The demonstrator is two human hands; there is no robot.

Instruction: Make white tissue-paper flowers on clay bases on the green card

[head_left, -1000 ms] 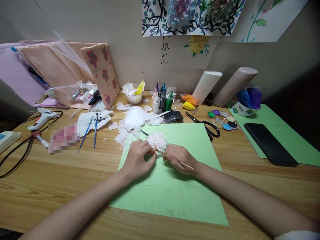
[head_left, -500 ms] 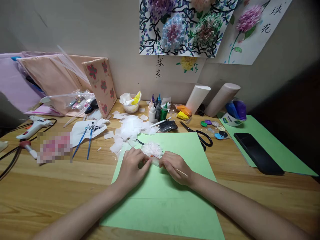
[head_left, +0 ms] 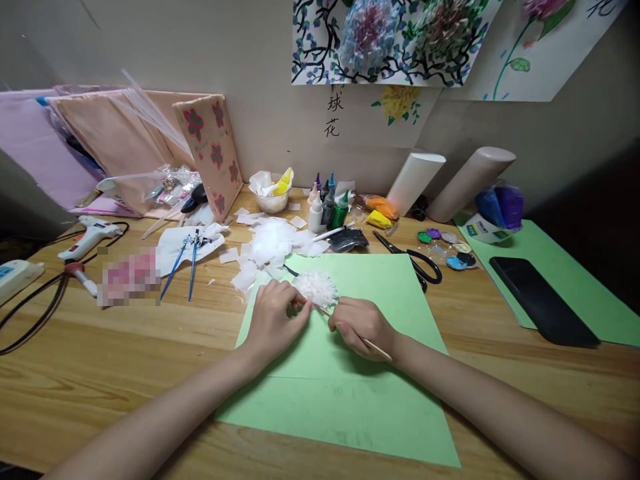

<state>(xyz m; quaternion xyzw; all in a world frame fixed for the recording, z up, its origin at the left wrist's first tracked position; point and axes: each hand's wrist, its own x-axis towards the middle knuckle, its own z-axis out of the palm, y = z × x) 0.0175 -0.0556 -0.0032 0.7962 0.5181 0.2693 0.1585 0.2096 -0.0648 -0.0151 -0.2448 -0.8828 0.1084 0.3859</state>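
A fluffy white paper flower [head_left: 316, 288] lies on the upper part of a green sheet [head_left: 340, 413]. My right hand [head_left: 364, 328] is closed around a thin wooden stick [head_left: 377, 349], whose far tip points at the flower's lower edge. At that edge my left hand [head_left: 280, 313] rests on the sheet, thumb and index finger pinched together; what they hold, if anything, is too small to name. White paper squares [head_left: 270, 241] are heaped just beyond the left hand.
Black scissors [head_left: 407, 257] lie right of the flower, and a black phone [head_left: 543, 300] farther right. Paint bottles [head_left: 327, 208] and a bowl [head_left: 271, 192] stand at the back. On the left are blue brushes [head_left: 193, 267] and a glue gun [head_left: 90, 237].
The view has shifted, so things appear farther right and higher. The stick's tip now shows between the hands at the flower's edge, and the small paper piece there is no longer visible.
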